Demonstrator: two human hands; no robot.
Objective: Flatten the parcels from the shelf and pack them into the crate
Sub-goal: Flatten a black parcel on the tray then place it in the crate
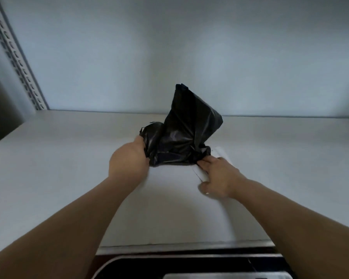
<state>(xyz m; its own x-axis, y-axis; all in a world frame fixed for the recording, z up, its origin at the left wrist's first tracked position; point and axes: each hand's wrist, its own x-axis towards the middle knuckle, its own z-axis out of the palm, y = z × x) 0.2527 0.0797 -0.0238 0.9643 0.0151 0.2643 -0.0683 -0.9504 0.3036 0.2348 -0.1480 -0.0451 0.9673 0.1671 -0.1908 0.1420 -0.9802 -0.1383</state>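
Both hands (129,160) (218,174) on unmarked black parcel (181,135)

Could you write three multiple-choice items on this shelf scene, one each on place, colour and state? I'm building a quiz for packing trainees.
1. Where is the crumpled black plastic parcel?
A. On the white shelf board
B. In a crate
C. On the floor

2. What colour is the parcel?
A. White
B. Black
C. Blue

3. What is the left hand doing?
A. Hanging idle
B. Lying flat on the shelf
C. Gripping the parcel's left edge

Answers:
1 A, since its base rests on the board.
2 B, since its glossy film is dark throughout.
3 C, since the fingers wrap round the film, while the right hand pinches the opposite corner.
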